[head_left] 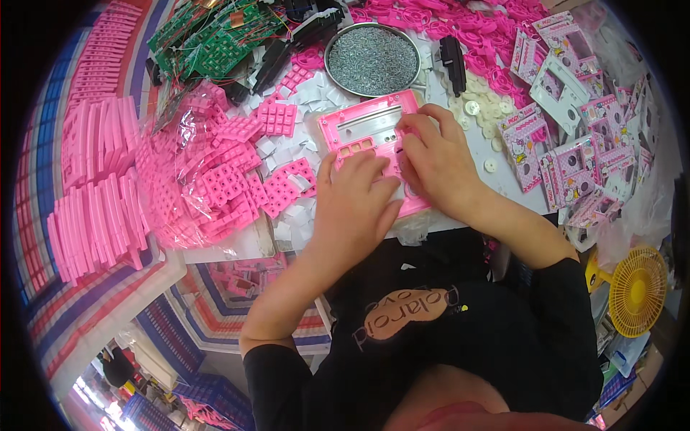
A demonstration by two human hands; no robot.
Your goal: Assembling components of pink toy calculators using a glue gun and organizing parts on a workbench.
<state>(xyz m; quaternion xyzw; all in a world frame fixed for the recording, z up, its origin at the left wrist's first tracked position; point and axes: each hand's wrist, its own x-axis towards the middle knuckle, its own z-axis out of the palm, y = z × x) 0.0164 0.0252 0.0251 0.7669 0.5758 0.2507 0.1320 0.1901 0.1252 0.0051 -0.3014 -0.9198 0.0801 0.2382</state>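
Printed pink-and-white cards lie fanned at the desk's right edge; a clear bag of pink keypads sits left. The pink calculator shell lies centre. Left hand presses flat on its lower half; right hand pinches its right edge, grip narrow.

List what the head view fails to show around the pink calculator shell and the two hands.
- Lower half of the pink shell: covered by the left hand and right hand.
- Whatever the fingertips press: hidden beneath them.
- Contents of the round metal dish: too small to identify.
- Green circuit boards: cut off by the top edge.
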